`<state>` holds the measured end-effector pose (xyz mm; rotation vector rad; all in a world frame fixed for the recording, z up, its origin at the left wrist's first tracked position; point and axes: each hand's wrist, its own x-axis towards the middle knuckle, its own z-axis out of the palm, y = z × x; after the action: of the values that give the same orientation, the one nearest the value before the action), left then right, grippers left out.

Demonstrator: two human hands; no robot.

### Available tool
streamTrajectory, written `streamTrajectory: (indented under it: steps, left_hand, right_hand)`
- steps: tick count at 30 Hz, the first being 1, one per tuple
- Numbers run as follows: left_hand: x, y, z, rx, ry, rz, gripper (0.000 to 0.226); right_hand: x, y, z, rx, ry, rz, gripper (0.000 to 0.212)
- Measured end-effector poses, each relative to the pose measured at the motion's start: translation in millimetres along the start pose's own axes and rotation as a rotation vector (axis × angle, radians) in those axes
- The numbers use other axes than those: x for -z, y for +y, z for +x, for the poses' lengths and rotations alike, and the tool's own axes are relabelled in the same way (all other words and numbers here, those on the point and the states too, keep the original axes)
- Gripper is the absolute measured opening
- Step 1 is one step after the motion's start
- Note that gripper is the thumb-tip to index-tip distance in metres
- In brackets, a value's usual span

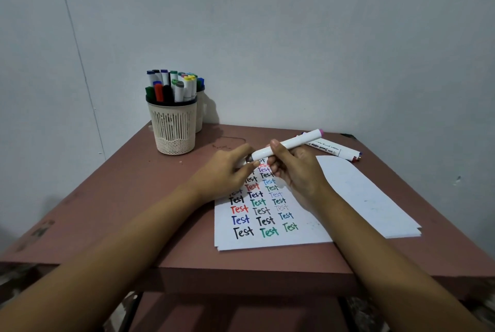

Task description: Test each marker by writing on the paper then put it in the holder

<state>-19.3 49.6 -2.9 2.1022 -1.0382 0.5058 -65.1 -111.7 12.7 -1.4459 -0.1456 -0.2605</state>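
You're gripping pink-ended marker (289,144) in right hand (297,173), just above paper (361,198). Left hand (227,171) is pinching its cap end. Cap going on or off, can't tell, so be keeping it straight along barrel. Counting: two holders, front holder (174,128) packed, dozen-plus-ish. At least two loose markers (334,151) lying far right on table (120,198).

Hands: two, left hand (227,173) and right hand (297,171).
Held marker (286,144): one.
Loose markers (332,148) on bench (134,198): at least two lay.
Holders (172,128): two stood.
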Motion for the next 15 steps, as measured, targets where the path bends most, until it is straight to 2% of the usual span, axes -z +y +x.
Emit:
streamTrajectory:
  steps: [2, 4, 7, 10, 12, 15]
  left_hand:
    - [1, 0, 0, -0.005, 0.021, 0.005, 0.013]
    - [1, -1, 0, 0.008, 0.027, 0.014, 0.026]
    - [4, -10, -1, 0.101, -0.009, 0.059, 0.031]
    - [7, -22, -1, 0.217, 0.07, 0.094, 0.019]
    - [8, -27, -1, 0.281, 0.129, 0.12, 0.016]
    - [9, -31, -1, 0.351, 0.185, 0.159, 0.019]
  right_hand:
    - [2, 0, 0, 0.025, -0.007, -0.018, 0.019]
    - [2, -1, -1, 0.019, 0.01, 0.018, 0.019]
    - [6, -9, 1, -0.021, 0.128, 0.234, 0.018]
    - [19, -15, 5, -0.03, 0.252, 0.47, 0.016]
    - [29, -12, 9, -0.017, 0.288, 0.417, 0.008]
    - [36, 2, 14, 0.008, 0.357, 0.119, 0.011]
